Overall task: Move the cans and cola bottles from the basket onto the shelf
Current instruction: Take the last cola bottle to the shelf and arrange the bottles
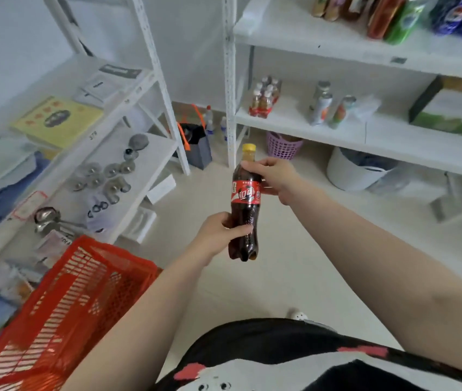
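1. My left hand (218,232) grips the lower body of the bottle (245,210), fingers curled round it; my right hand (273,179) pinches its shoulder just under the yellow cap. The bottle hangs upright in mid-frame, over bare floor, between the basket (63,306) at lower left and the shelf (365,134) at right.
2. Handover is the weak point, I judge: if the left lets go before the right has a full wrap, the smooth plastic could slip through and drop to the floor.
3. The right grip sits high on the narrow part, so the heavy bottom may swing as I reach and tip the bottle.
4. The cans (328,108) standing mid-shelf could get knocked if I set down too near them.
5. The basket's inside looks blurred; I cannot tell what remains there.
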Available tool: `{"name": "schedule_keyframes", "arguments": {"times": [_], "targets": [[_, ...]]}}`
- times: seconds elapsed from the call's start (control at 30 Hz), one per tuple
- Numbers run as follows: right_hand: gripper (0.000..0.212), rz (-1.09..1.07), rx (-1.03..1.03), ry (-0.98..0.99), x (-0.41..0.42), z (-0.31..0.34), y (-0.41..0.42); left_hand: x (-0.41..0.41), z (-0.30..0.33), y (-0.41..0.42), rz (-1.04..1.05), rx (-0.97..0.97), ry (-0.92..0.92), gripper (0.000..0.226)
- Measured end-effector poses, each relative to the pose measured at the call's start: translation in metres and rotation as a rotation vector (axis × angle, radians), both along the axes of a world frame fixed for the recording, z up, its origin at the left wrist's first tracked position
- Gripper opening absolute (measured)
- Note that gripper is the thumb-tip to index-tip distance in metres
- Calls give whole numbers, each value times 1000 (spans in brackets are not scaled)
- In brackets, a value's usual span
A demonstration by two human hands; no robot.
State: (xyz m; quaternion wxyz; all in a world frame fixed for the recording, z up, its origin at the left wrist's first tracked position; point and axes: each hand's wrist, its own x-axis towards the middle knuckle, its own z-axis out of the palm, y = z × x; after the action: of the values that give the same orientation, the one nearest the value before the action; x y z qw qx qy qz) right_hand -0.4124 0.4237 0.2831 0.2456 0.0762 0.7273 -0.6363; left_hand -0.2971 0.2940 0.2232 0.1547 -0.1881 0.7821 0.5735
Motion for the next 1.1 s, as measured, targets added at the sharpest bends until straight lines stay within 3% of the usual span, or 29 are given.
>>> {"name": "schedule_keyframes", "arguments": {"times": [0.47, 0.67, 0.83, 1.1], "targets": [[53, -356, 45, -21, -131, -6, 304, -175, 2, 279, -338, 136, -75, 21], [37, -528, -7, -27, -179, -6, 381, -254, -1, 346, -468, 136, -105, 35], [51, -615, 31, -43, -235, -8, 429, -322, -5, 395, -551, 170, -115, 35], [49, -724, 58, 46, -336, 28, 497, -453, 24, 465, -702, 172, -63, 30]]}}
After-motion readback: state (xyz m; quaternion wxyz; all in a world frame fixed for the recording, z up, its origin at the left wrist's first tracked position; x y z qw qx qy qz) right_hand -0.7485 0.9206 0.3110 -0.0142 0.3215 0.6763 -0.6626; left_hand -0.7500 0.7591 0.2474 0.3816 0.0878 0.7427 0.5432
